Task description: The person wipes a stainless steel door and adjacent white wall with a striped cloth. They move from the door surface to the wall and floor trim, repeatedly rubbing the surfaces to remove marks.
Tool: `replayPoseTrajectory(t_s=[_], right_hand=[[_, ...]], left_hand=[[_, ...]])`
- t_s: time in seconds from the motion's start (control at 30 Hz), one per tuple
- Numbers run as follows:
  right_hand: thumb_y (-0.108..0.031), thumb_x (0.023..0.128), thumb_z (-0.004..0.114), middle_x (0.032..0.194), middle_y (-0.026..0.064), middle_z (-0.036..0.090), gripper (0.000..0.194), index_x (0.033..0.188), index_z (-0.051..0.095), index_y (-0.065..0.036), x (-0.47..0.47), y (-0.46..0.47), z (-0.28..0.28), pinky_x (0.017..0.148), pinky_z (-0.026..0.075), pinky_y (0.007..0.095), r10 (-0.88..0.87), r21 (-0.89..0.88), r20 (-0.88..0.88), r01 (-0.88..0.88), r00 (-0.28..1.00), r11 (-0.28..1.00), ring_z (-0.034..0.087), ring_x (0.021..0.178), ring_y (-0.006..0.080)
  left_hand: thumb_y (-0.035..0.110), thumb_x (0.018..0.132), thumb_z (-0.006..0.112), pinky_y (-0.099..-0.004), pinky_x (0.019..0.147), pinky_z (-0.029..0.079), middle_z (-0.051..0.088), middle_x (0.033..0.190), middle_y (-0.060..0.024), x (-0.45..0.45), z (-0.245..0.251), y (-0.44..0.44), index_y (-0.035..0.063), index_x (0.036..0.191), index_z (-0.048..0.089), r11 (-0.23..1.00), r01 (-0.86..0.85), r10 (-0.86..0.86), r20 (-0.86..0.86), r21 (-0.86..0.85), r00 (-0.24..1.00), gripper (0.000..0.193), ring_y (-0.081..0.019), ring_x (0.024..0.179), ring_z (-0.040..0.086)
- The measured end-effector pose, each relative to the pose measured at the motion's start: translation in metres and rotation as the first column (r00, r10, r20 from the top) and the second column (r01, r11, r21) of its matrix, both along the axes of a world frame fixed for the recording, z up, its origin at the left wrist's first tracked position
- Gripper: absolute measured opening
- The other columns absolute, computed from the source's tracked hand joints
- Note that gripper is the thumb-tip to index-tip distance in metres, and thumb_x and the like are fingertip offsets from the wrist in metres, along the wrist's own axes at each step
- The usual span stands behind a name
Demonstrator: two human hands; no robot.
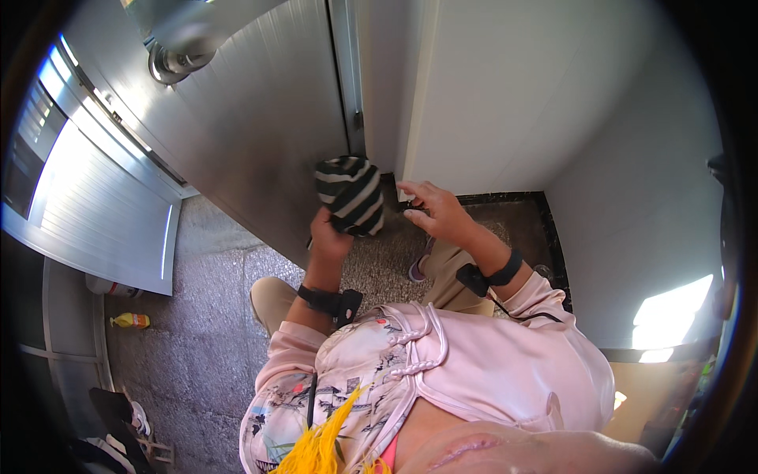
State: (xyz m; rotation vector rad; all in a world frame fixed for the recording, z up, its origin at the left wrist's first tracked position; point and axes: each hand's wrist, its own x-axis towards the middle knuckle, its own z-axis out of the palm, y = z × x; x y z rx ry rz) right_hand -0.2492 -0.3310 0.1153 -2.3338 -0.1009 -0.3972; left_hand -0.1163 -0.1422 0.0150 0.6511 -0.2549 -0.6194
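Observation:
My left hand (330, 234) grips a folded dark-and-white striped cloth (350, 195) from below. The cloth stands up out of the hand in front of a grey metal door (260, 124). To its right, my right hand (435, 207) is raised with its fingers apart and nothing in them. Its fingertips point toward the cloth, with a gap between, near the foot of a pale wall panel (491, 118). What the cloth is made up as cannot be told.
A round metal door knob (177, 59) juts from the door at upper left. A yellow bottle (131, 320) lies on the stone-textured floor (195, 355). A grey wall (639, 225) rises on the right. Dark and white items (121, 415) sit at lower left.

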Motion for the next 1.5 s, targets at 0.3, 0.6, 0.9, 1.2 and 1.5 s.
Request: replayPoseTrajectory(t_s=[0.3, 0.6, 0.9, 1.2, 1.5], right_hand=[[0.002, 0.069, 0.058, 0.122, 0.0191, 0.051, 0.056, 0.124, 0.047, -0.001, -0.005, -0.007, 0.009, 0.093, 0.043, 0.0359, -0.066, 0.119, 0.217, 0.04, 0.974, 0.992, 0.052, 0.111, 0.0355], [0.004, 0.079, 0.056, 0.111, 0.0109, 0.057, 0.044, 0.122, 0.05, -0.004, -0.012, -0.045, 0.018, 0.083, 0.047, 0.0288, -0.141, 0.24, 0.258, 0.078, 0.956, 0.968, 0.057, 0.099, 0.0175], [-0.003, 0.084, 0.058, 0.097, 0.0078, 0.06, 0.033, 0.117, 0.054, -0.005, -0.1, -0.089, -0.05, 0.076, 0.048, 0.0271, -0.448, 0.353, 0.095, 0.391, 0.889, 0.85, 0.058, 0.088, 0.0147], [0.004, 0.084, 0.055, 0.092, 0.0046, 0.06, 0.03, 0.113, 0.056, -0.001, -0.133, -0.092, -0.058, 0.074, 0.047, 0.0236, -0.578, 0.569, 0.036, 0.459, 0.815, 0.682, 0.057, 0.085, 0.0094], [-0.001, 0.085, 0.056, 0.087, 0.0053, 0.061, 0.022, 0.107, 0.059, -0.003, -0.091, -0.056, -0.022, 0.073, 0.048, 0.0245, -0.364, 0.513, 0.112, 0.26, 0.925, 0.818, 0.058, 0.081, 0.0108]], left_hand=[[0.001, 0.07, 0.059, -0.0365, 0.093, 0.045, 0.053, 0.117, -0.0078, -0.048, 0.065, -0.044, 0.0086, 0.131, 0.039, 0.976, 0.215, -0.203, 0.224, -0.03, 0.953, 0.064, -0.0222, 0.111, 0.052], [0.008, 0.084, 0.052, -0.0418, 0.088, 0.048, 0.058, 0.113, -0.008, 0.031, 0.134, -0.084, 0.0094, 0.121, 0.049, 0.979, -0.161, 0.155, -0.057, -0.122, 0.986, 0.037, -0.0248, 0.103, 0.057], [0.008, 0.078, 0.066, -0.032, 0.082, 0.045, 0.058, 0.107, -0.0051, 0.14, 0.299, -0.172, 0.0092, 0.117, 0.054, 0.829, -0.445, 0.558, 0.558, -0.34, 0.614, 0.041, -0.0193, 0.096, 0.056], [0.016, 0.067, 0.078, -0.0358, 0.074, 0.052, 0.058, 0.11, -0.0122, 0.191, 0.376, -0.274, 0.0133, 0.131, 0.039, 0.843, -0.525, 0.307, 0.906, -0.117, 0.29, 0.074, -0.0248, 0.094, 0.06], [-0.001, 0.063, 0.075, -0.0306, 0.08, 0.049, 0.061, 0.099, -0.0045, 0.142, 0.157, -0.269, 0.0072, 0.111, 0.05, 0.884, -0.468, 0.313, 0.757, -0.011, 0.573, 0.054, -0.0174, 0.09, 0.059]])
